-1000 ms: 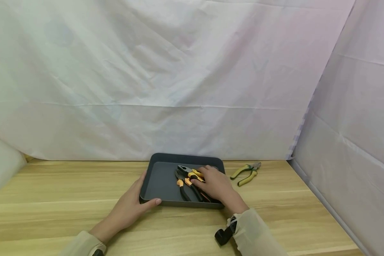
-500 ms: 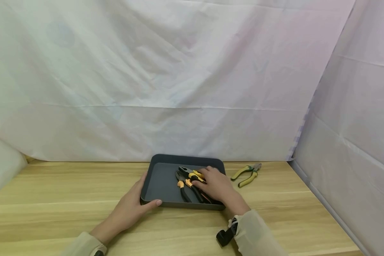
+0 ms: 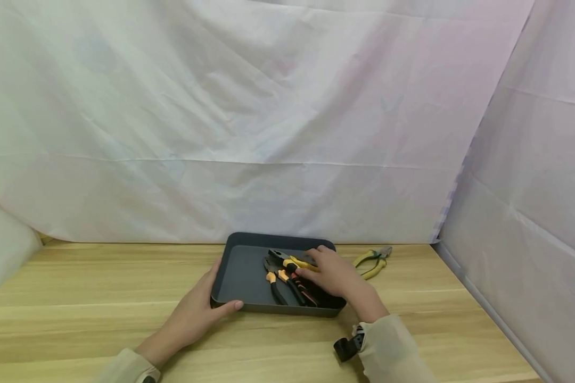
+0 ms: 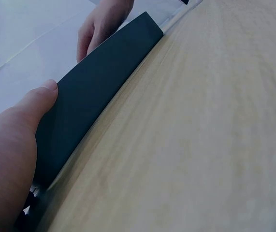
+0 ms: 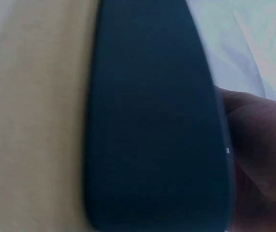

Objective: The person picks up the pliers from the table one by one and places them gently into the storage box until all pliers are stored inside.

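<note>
A dark grey tray (image 3: 249, 282) stands on the table with several pliers in its right half. My left hand (image 3: 196, 311) holds its front left corner, thumb on the front wall, fingers along the left side. Over the right part my right hand (image 3: 333, 271) hovers with loosely bent fingers, close above the handles. Under it lie yellow-and-black pliers (image 3: 292, 264), and nearer the front orange-and-black pliers (image 3: 271, 279). A red-and-black handle (image 3: 303, 287) shows beside them. In the right wrist view the tray wall hides the fingertips.
Outside the tray, at its right, lie yellow-green diagonal cutters (image 3: 376, 263), partly behind my right hand. A white cloth (image 3: 268, 133) hangs along the table's back edge, another at the right. Wood tabletop (image 3: 76, 308) spreads on both sides.
My right hand has drawn back to the right off the pliers, baring more of the yellow and red handles. The pliers stay where they were; the left hand keeps its place on the tray.
</note>
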The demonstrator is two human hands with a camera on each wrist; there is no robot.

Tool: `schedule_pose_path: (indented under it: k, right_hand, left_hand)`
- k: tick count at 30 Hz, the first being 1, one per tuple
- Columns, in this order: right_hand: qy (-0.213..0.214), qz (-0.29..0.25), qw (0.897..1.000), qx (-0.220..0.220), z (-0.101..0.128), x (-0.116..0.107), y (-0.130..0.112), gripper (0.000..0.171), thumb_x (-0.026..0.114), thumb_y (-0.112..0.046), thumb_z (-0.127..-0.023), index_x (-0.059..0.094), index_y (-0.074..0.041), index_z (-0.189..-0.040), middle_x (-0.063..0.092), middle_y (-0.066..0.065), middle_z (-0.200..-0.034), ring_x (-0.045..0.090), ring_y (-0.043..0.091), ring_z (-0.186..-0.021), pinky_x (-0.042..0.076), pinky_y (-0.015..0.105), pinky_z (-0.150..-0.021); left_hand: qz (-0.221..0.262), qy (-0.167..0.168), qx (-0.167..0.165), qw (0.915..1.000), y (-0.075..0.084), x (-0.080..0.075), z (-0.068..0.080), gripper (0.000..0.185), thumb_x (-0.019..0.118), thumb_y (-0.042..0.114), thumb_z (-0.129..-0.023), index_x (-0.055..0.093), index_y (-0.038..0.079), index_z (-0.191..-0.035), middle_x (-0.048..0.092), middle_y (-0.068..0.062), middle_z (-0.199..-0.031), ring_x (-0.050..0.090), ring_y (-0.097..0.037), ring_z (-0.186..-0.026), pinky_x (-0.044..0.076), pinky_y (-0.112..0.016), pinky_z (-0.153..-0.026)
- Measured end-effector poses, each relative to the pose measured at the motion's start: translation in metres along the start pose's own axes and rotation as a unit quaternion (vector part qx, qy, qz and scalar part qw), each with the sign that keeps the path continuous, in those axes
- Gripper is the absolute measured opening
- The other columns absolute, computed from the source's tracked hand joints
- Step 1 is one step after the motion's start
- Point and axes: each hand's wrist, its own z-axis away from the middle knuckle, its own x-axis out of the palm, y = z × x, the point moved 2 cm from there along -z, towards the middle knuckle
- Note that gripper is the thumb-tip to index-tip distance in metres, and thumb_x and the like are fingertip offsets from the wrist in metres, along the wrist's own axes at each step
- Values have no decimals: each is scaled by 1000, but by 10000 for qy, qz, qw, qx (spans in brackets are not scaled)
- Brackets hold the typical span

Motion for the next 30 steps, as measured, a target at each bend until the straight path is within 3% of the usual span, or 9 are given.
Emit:
schedule_pose_path:
  k: [9,17,30]
  right_hand:
    - [275,-182,9995,0,6,-28,6,59,59,-50,-100,55,-12,-145,57,14,-144,60,33,-127,52,53,-100]
    - [626,-175,9977,-204,10,-48,20,56,59,-46,-101,55,-11,-145,56,15,-146,60,35,-126,51,57,-100]
    - [1083,-180,9904,-840,21,-53,64,57,60,-51,-99,58,-14,-142,56,16,-142,57,40,-128,49,61,-100]
  left_hand:
    - [-29,15,-81,10000,-3,-1,1,115,67,71,-84,5,20,-165,21,-18,-168,30,-45,-151,35,-66,-114]
    - [3,129,-63,9999,-7,0,0,113,68,70,-84,6,22,-165,22,-16,-168,31,-43,-151,35,-65,-114]
    - [54,168,-117,9998,-7,15,-3,114,69,72,-82,7,24,-165,24,-12,-169,33,-40,-151,35,-63,-116]
